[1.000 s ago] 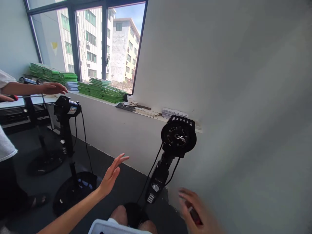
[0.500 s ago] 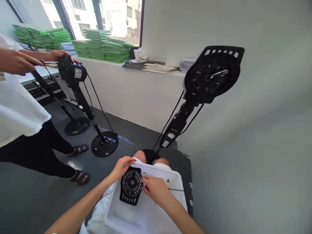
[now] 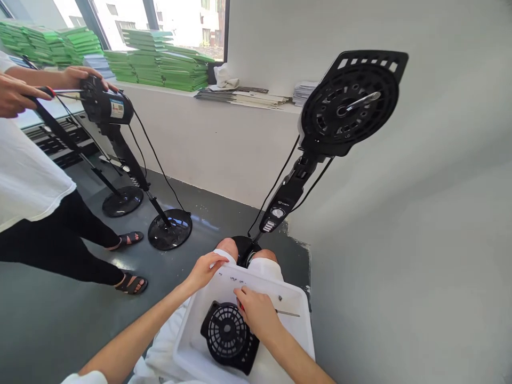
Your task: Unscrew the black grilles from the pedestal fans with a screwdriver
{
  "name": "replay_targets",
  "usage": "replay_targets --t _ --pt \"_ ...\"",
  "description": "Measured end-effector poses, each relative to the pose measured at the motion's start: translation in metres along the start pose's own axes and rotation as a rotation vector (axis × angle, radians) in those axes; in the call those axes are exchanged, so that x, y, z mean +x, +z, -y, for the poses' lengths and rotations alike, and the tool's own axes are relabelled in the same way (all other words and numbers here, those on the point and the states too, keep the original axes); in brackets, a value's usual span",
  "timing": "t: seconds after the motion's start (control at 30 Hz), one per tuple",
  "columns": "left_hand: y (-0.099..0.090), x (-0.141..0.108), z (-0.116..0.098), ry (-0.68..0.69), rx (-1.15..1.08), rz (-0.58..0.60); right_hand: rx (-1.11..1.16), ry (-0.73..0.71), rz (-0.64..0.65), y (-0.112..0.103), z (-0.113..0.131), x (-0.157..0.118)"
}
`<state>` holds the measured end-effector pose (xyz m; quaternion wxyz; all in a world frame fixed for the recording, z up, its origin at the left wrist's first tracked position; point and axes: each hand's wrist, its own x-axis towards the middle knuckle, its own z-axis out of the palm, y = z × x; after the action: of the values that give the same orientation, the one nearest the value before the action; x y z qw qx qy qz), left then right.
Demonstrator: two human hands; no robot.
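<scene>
- Right hand (image 3: 256, 312): closed round the handle of a screwdriver (image 3: 288, 313); a bit of red shows at the fingers, bare shaft beyond the little-finger side.
- Left hand (image 3: 205, 272): fingers bent at the far rim of the tray (image 3: 190, 325); cannot tell whether they grip or merely rest.
- Fan cover (image 3: 227, 328): lies inside the tray, left of centre, its edge partly behind the right hand; contact cannot be told.
- Handling, judged: cover looks like light, stiff plastic; thin ribs may crack if squeezed. Best hold: solid outer edge, not the grille. Screwdriver probably firm and easy by its handle; tray stiff, smooth, likely to tip on the lap.
- Count, tray: 1 cover; several small dark pieces (image 3: 280, 297), perhaps screws, too small to number.
- Count, beyond: 3 fan stands, namely nearest fan (image 3: 350, 104), middle fan (image 3: 108, 106), rear fan (image 3: 122, 201).
- Co-worker: 2 hands, one (image 3: 78, 77) on the middle fan's motor, other (image 3: 16, 96) holding a second screwdriver (image 3: 68, 92).
</scene>
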<state>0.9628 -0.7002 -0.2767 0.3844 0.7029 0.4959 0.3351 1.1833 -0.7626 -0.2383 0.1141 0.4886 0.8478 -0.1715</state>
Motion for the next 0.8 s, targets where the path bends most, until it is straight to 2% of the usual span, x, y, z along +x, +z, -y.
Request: replay_targets --t 0.13,0.23,0.6,0.8 --pt "0.001 0.001 0.001 0.008 -0.006 0.011 -0.089 0.103 -0.031 0.008 0.000 0.015" --pt "0.000 0.002 0.004 0.002 -0.008 0.018 -0.131 0.117 -0.022 0.013 0.001 0.023" --pt "0.003 0.001 0.014 0.004 -0.015 -0.011 -0.159 0.024 0.027 0.016 -0.005 0.038" --pt "0.007 0.002 0.016 -0.003 0.020 0.019 -0.092 -0.027 -0.005 0.010 -0.007 0.030"
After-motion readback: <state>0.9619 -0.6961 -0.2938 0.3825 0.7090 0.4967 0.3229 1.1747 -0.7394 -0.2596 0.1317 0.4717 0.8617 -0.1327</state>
